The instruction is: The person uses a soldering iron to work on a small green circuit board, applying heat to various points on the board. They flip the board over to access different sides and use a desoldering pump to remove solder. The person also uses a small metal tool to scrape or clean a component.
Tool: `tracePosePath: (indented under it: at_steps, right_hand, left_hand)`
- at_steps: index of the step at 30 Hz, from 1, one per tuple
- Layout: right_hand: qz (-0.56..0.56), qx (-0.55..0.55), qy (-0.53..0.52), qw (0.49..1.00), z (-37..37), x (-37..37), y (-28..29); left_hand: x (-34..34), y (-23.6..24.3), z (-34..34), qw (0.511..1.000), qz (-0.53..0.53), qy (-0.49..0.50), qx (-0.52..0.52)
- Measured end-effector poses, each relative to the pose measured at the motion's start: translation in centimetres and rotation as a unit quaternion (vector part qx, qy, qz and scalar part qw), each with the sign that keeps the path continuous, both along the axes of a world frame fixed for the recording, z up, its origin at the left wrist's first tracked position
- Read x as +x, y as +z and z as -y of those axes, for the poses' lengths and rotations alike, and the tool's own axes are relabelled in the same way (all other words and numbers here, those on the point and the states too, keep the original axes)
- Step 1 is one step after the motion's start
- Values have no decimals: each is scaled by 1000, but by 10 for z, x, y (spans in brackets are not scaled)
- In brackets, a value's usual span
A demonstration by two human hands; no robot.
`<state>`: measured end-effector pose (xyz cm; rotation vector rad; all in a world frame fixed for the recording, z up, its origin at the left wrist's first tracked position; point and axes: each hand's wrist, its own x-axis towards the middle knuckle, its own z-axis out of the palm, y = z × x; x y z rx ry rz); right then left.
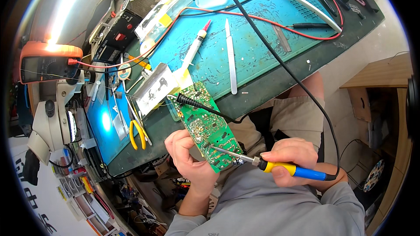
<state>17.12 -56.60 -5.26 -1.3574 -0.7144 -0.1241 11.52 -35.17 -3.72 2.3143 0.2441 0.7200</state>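
My left hand (187,155) is closed around the near left edge of a green circuit board (205,126), held tilted off the table's front edge with its soldered side up. Some of those fingers are hidden behind the board. In my right hand (291,159) is a soldering iron (280,169) with a yellow and blue handle. Its thin metal tip reaches the lower part of the board; whether it touches a joint is too small to tell. A black cable with a ribbed strain relief (197,104) lies across the board's upper part.
An orange multimeter (51,63) stands at the left, its red lead crossing the blue mat (262,57). Yellow-handled pliers (137,135), a syringe (195,46), a scalpel-like tool (231,59) and a small white box (155,86) lie nearby. The iron's black cord (291,67) arcs overhead.
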Motion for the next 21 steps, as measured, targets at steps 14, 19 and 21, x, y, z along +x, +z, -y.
tracePosePath:
  at_steps: [14, 19, 21]
  right_hand:
    - [3, 6, -9, 1000, -3, -3, -1]
    - [4, -1, -5, 1000, -2, -4, -2]
    - [5, -5, -5, 1000, -2, -6, -3]
  left_hand:
    - [1, -1, -1, 1000, -2, 10, 0]
    - [1, -3, -1, 1000, -1, 14, -9]
    - [2, -2, 0, 1000, -3, 17, -10]
